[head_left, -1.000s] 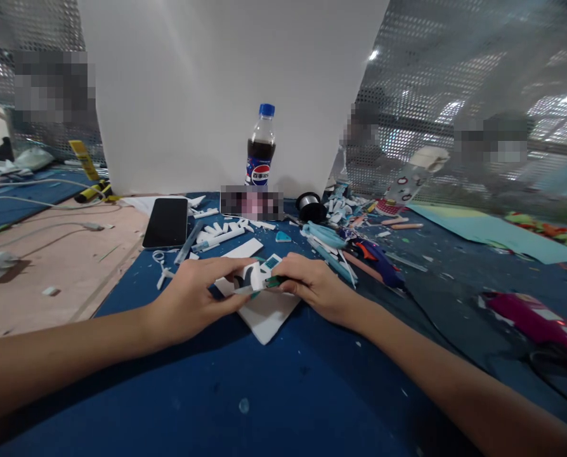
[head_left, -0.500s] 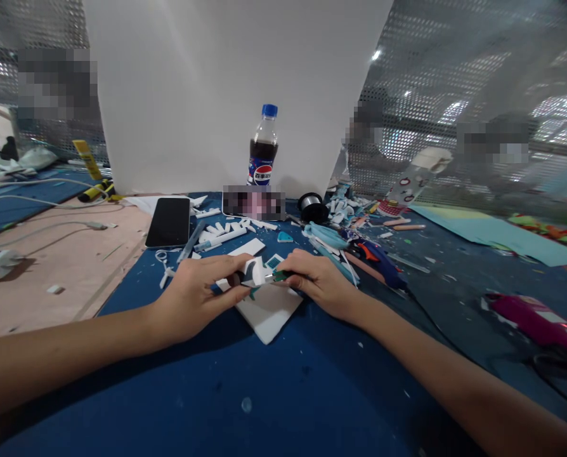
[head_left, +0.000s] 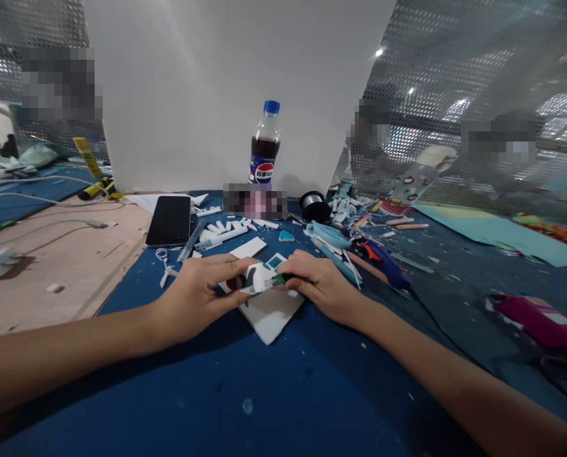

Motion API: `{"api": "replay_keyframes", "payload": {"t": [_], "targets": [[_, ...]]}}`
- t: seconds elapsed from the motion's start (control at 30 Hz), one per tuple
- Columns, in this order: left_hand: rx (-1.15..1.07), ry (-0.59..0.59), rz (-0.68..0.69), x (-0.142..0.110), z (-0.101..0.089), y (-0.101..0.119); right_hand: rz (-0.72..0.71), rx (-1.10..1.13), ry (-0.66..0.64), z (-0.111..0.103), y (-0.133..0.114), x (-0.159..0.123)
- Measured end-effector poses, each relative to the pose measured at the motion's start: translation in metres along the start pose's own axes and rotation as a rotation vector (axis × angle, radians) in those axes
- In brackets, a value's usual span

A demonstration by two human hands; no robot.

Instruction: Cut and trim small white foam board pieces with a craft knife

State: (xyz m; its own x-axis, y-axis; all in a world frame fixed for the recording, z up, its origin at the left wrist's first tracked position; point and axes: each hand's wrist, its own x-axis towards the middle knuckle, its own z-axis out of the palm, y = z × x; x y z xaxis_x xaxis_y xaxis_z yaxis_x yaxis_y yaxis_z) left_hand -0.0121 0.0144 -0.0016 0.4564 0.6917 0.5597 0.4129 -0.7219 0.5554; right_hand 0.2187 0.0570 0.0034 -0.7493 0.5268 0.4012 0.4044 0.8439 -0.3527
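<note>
My left hand (head_left: 202, 289) pinches a small white block (head_left: 260, 277), which looks like foam and has a dark curved patch on its side. My right hand (head_left: 314, 279) is closed round a craft knife (head_left: 278, 279) with a green handle. Its thin metal blade lies along the lower edge of the white block, reaching toward my left fingertips; how deep it cuts in, I cannot tell. Beneath both hands a white sheet (head_left: 269, 317) with green marks rests on the blue table. Part of the block is hidden by my left fingers.
A cola bottle (head_left: 265, 149) stands behind, before a white board (head_left: 217, 82). A black phone (head_left: 169, 220) lies left. White scraps (head_left: 224, 233), a wire spool (head_left: 314, 206), and a blue glue gun (head_left: 383, 263) are around. A magenta tool (head_left: 540, 317) lies far right.
The white block has turned slightly in my left hand. The knife blade has moved left and down across it, and more of the blade shows near my left fingertips.
</note>
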Motion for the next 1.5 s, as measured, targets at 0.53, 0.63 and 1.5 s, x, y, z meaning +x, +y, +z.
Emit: {"api": "replay_keyframes", "payload": {"t": [0.53, 0.63, 1.5], "targets": [[-0.002, 0.014, -0.003, -0.001, 0.001, -0.001, 0.008, 0.03, 0.023, 0.0, -0.004, 0.001], [0.015, 0.007, 0.006, -0.001, 0.0, -0.001, 0.013, 0.053, 0.014, 0.0, -0.006, 0.001], [0.095, -0.008, 0.043, -0.001, -0.002, 0.005, -0.031, 0.071, 0.052, 0.0, -0.011, 0.004]]}}
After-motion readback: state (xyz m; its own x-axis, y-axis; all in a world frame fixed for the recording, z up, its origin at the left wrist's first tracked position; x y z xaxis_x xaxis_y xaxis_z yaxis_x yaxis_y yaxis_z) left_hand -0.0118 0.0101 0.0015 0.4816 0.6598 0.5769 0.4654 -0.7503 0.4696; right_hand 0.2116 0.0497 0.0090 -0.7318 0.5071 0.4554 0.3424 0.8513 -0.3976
